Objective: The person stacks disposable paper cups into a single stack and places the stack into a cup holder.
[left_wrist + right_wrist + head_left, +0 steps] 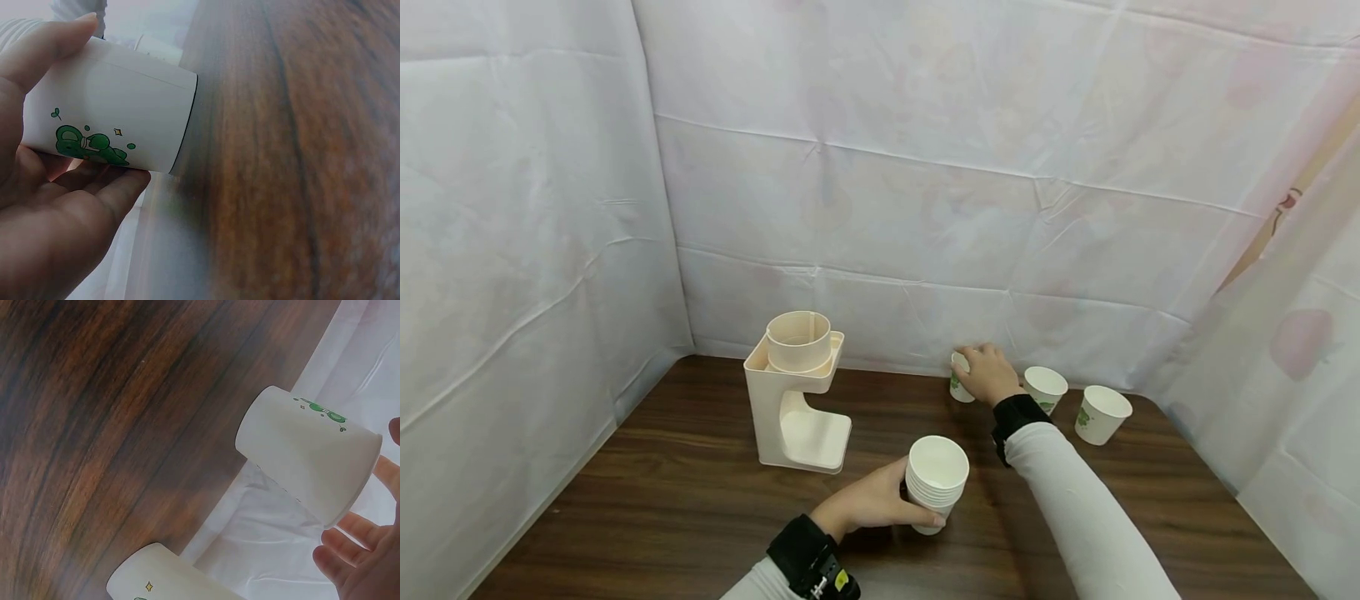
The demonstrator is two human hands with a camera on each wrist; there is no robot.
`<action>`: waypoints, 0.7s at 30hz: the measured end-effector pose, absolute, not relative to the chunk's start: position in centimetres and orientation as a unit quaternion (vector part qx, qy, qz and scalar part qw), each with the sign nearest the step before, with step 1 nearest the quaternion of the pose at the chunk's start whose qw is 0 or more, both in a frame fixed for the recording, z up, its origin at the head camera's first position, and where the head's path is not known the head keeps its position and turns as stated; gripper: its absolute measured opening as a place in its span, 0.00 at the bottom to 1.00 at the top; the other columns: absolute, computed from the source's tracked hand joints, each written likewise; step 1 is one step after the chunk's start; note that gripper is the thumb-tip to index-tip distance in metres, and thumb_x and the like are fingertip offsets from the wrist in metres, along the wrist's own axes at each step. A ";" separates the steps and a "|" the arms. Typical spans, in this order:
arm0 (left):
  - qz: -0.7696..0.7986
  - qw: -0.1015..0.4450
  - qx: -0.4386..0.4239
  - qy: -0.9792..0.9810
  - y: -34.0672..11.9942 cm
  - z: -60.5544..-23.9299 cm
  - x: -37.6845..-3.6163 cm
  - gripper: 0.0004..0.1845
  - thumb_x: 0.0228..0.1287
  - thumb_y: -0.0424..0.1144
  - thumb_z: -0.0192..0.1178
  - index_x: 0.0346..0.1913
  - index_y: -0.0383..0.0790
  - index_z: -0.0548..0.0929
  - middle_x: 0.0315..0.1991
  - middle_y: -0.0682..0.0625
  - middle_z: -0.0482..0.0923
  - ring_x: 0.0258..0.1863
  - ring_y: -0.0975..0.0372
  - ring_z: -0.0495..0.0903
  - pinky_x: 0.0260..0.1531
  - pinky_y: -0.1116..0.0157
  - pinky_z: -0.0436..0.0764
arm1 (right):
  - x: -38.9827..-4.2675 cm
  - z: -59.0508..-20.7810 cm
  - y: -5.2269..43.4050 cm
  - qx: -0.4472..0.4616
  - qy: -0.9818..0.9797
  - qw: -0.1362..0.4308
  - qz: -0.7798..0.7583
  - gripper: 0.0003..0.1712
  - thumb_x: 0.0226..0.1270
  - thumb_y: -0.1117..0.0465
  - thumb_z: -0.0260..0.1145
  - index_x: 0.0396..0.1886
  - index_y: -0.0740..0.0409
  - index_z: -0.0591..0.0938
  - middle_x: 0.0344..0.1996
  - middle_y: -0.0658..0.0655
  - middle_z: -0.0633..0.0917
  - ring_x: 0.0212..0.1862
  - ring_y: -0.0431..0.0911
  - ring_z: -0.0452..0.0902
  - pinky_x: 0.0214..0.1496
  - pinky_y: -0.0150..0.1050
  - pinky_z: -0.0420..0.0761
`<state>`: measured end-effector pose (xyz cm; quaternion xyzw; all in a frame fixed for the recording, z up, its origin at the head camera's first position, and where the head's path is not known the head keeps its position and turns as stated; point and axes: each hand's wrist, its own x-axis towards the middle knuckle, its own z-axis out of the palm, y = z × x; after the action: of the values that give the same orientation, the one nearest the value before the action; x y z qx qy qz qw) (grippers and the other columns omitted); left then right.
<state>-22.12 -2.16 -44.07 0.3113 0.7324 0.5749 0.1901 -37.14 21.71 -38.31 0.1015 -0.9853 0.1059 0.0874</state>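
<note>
My left hand (880,500) grips a stack of white paper cups (936,479) standing on the dark wood table (685,500). In the left wrist view, its thumb and fingers (94,200) wrap the bottom cup (119,112), which has a green print. My right hand (988,373) reaches to the back wall and curls round a single paper cup (957,385) standing there. The right wrist view shows this cup (306,453) between thumb and fingers (350,556).
A cream cup dispenser (797,392) stands at the back left of the table. Two more single cups (1045,387) (1101,414) sit right of my right hand, one also visible in the right wrist view (169,578). White cloth walls enclose the table.
</note>
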 end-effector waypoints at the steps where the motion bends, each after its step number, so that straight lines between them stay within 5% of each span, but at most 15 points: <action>1: 0.574 0.190 0.311 0.733 -2.2 -44.1 -22.1 0.40 0.54 0.39 0.77 0.69 0.51 0.68 0.53 0.60 0.79 0.56 0.66 0.76 0.61 0.60 0.68 | -37.2 -38.3 21.7 0.101 -0.986 0.086 0.103 0.28 0.79 0.47 0.52 0.71 0.55 0.73 0.65 0.74 0.69 0.68 0.69 0.61 0.64 0.65 0.66; 15: 0.569 0.194 0.302 0.740 -2.0 -43.8 -22.0 0.41 0.54 0.38 0.77 0.69 0.53 0.68 0.53 0.62 0.78 0.57 0.66 0.75 0.62 0.59 0.67 | -37.4 -38.6 21.8 0.085 -0.988 0.070 0.112 0.27 0.78 0.48 0.53 0.70 0.54 0.74 0.65 0.74 0.70 0.66 0.70 0.63 0.61 0.67 0.68; 21: 0.575 0.190 0.305 0.735 -2.0 -43.8 -22.0 0.40 0.53 0.37 0.77 0.68 0.52 0.69 0.52 0.61 0.79 0.55 0.66 0.76 0.61 0.61 0.68 | -37.0 -37.3 21.8 0.101 -0.988 0.060 0.098 0.25 0.72 0.50 0.59 0.64 0.54 0.77 0.54 0.74 0.77 0.58 0.70 0.71 0.50 0.65 0.76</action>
<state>-22.00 -2.00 -43.77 0.3049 0.7350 0.5751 0.1900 -37.04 21.77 -37.34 0.1009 -0.9882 0.0982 0.0601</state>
